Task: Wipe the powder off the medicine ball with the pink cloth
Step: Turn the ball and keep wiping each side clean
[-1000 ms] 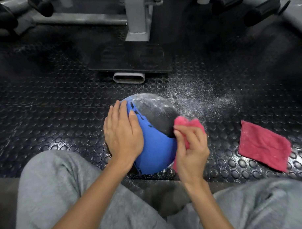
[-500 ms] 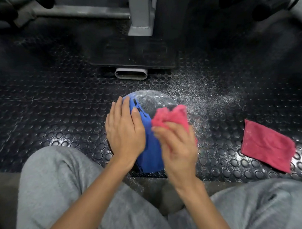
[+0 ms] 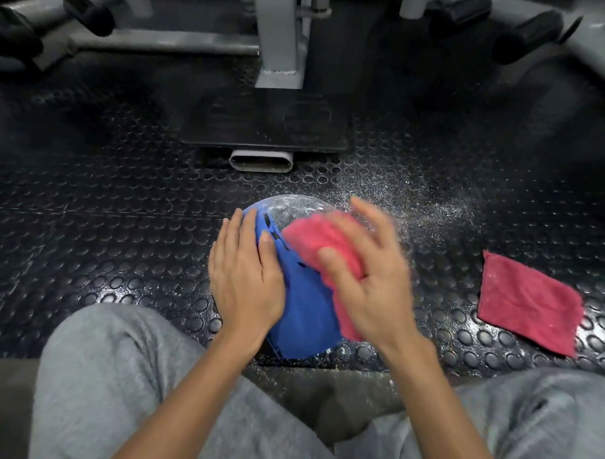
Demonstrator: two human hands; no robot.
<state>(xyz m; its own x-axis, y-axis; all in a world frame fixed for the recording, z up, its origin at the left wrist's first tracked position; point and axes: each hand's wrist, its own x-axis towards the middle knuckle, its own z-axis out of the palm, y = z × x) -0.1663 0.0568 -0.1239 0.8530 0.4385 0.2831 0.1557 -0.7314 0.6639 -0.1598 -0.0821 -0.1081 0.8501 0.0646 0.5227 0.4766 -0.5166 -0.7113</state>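
The blue and black medicine ball [image 3: 301, 308] sits on the studded rubber floor between my knees, with white powder dusting its far top. My left hand [image 3: 244, 278] lies flat against the ball's left side, fingers straight. My right hand [image 3: 378, 283], blurred by motion, presses the pink cloth [image 3: 311, 236] onto the ball's top right. Its fingers are spread out over the cloth and its thumb lies on it. Most of the ball's right side is hidden under that hand and the cloth.
A second pink cloth [image 3: 528, 302] lies flat on the floor to the right. Spilled powder [image 3: 398, 195] is scattered beyond the ball. A grey machine post [image 3: 280, 39], base plate and foot [image 3: 261, 161] stand ahead. My grey-trousered legs [image 3: 117, 377] frame the near side.
My right hand has swept the pink cloth from the ball's right side up over its top, and its fingers have spread out. My left hand has stayed on the ball's left side.
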